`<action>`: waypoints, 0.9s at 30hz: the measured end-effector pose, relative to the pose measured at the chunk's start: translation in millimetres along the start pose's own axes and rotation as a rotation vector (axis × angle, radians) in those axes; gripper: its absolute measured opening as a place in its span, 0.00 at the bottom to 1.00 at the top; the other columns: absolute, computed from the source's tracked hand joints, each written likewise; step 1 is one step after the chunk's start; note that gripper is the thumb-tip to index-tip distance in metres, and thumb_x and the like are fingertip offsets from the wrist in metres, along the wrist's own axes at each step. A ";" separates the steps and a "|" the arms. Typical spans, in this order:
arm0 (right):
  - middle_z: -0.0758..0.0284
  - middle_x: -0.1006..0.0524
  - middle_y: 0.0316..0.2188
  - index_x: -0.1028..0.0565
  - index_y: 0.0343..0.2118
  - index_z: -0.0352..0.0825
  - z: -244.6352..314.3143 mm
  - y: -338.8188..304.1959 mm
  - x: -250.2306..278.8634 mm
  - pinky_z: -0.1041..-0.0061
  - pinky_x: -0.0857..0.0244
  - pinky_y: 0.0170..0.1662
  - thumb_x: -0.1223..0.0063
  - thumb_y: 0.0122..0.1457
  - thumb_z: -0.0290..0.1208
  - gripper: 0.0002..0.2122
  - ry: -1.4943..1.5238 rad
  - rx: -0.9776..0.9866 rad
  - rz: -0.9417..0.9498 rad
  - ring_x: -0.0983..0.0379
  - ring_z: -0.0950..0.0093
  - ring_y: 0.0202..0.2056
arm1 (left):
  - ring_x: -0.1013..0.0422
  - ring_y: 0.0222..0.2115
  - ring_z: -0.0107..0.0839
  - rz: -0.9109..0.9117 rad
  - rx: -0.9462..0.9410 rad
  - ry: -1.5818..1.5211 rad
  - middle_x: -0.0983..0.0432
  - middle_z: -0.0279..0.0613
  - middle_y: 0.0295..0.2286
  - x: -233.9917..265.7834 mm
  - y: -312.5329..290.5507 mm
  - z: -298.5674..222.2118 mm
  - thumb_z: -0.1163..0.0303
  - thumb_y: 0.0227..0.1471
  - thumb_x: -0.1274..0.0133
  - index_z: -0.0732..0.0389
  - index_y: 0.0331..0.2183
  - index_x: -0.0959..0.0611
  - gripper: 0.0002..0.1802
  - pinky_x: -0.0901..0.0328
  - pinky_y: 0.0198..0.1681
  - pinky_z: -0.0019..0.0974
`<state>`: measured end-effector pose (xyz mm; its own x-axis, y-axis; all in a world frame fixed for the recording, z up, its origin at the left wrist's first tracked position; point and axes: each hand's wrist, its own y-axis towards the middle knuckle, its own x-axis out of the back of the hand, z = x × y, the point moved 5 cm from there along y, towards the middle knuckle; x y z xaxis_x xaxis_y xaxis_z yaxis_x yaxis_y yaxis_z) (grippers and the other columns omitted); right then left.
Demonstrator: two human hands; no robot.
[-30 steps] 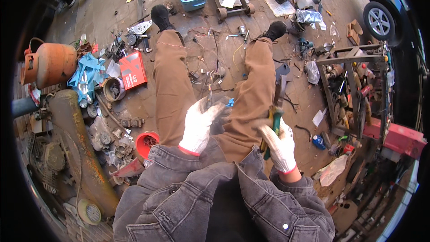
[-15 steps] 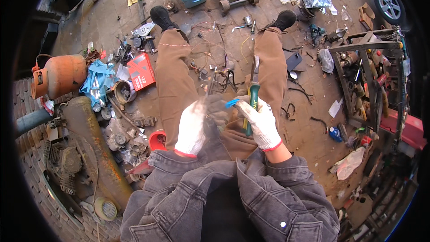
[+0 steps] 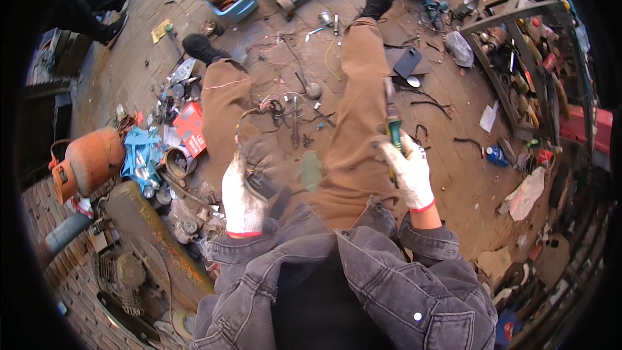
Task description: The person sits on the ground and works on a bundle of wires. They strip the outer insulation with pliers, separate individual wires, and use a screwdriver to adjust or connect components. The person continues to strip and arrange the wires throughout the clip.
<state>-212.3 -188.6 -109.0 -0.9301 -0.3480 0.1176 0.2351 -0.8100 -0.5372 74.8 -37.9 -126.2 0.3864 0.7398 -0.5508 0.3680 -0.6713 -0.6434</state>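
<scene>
My left hand [image 3: 242, 198], in a white glove with grey fingers, is over my left thigh. Its fingers are closed on a thin bundle of wires [image 3: 241, 126], which bends away towards a tangle of wires on the ground between my legs. The fingertips are slightly blurred. Over my right thigh, my gloved right hand [image 3: 406, 167] grips a pair of pliers [image 3: 394, 128] with green and yellow handles. The metal jaws point away from me, and my fingers hide part of the handles. The two hands are well apart.
Loose wires [image 3: 278, 110] and a screwdriver-like tool [image 3: 295, 126] lie between my legs. To the left are a red box [image 3: 189, 128], an orange gas cylinder [image 3: 97, 155] and scrap parts. A cluttered metal frame [image 3: 483, 68] stands right; a phone [image 3: 407, 63] lies beside my right leg.
My hands have moved apart, the left with the wires, the right with the pliers. The small blue piece at my right fingertips is no longer seen. The whole view has shifted and turned.
</scene>
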 end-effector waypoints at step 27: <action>0.42 0.24 0.49 0.24 0.51 0.23 -285.8 52.1 168.4 0.58 0.36 0.57 0.48 0.60 0.56 0.33 -0.527 -0.442 -0.533 0.28 0.49 0.54 | 0.34 0.40 0.23 0.126 0.080 0.244 0.30 0.39 0.43 -62.5 -1.2 21.1 0.77 0.60 0.46 0.67 0.59 0.33 0.27 0.35 0.45 0.28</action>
<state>-437.3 -154.5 -355.8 -0.6077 -0.2362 0.7582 -0.4271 -0.7077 -0.5628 32.4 -82.4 -102.2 0.6202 0.6118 -0.4911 0.2402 -0.7440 -0.6235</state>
